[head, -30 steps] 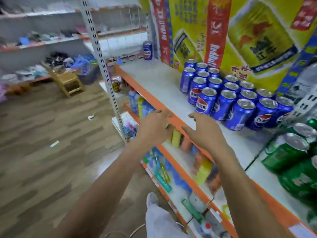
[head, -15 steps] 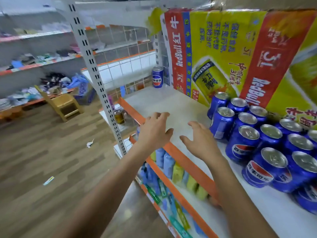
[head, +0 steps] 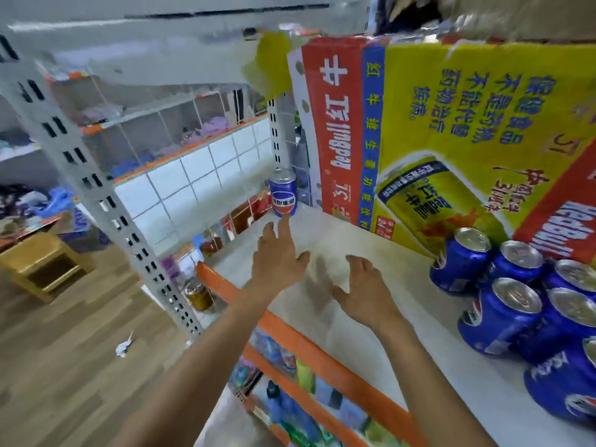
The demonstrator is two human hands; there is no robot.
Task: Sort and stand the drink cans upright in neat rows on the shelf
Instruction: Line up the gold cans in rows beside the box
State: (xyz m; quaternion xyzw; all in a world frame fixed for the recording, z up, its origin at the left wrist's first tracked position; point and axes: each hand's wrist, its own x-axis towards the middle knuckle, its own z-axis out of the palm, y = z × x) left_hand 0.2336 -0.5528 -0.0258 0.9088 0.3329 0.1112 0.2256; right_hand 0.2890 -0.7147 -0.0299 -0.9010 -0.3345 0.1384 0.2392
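Hovering over the shelf (head: pixel 371 233), fingers spread wide & holding nothing, same as the right grip (head: pixel 364 295), the left grip (head: pixel 277 262) is nearer to the lone blue can (head: pixel 283 196), upright at the far corner just beyond its fingertips (head: pixel 285 218).

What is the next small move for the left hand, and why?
Probably extend the left hand a little and grip the lone blue can. The hand is open, fingers stretched toward it, and this can stands far apart from the grouped cans.
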